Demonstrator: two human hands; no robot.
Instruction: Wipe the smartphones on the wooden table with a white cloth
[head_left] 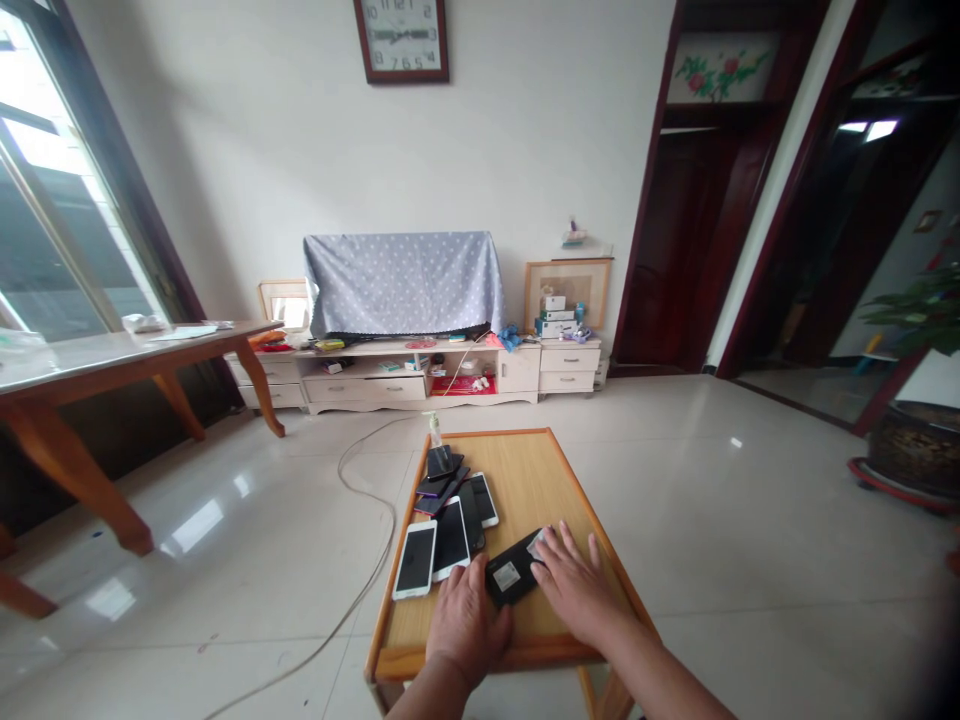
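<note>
A black phone (517, 568) lies face down on a small wooden table (525, 480), with a whitish label on its back. My left hand (466, 612) grips its left end, thumb along the near edge and fingers curled at the far side. Spread and fairly flat, the fingers of my right hand (576, 580) rest on the right end of the phone. Under those fingertips shows a small whitish patch (537, 543); whether it is a label or a wipe I cannot tell. Beyond my left hand lie a white phone (415, 560) and another white phone (451, 540), screens up.
Several more phones (442, 490) overlap along the table's left side, near a clear pump bottle (435, 430). A cable (386, 540) runs across the tiled floor. A larger table (135, 350) stands left, a low white cabinet (360, 390) against the wall, a potted plant (922, 440) right.
</note>
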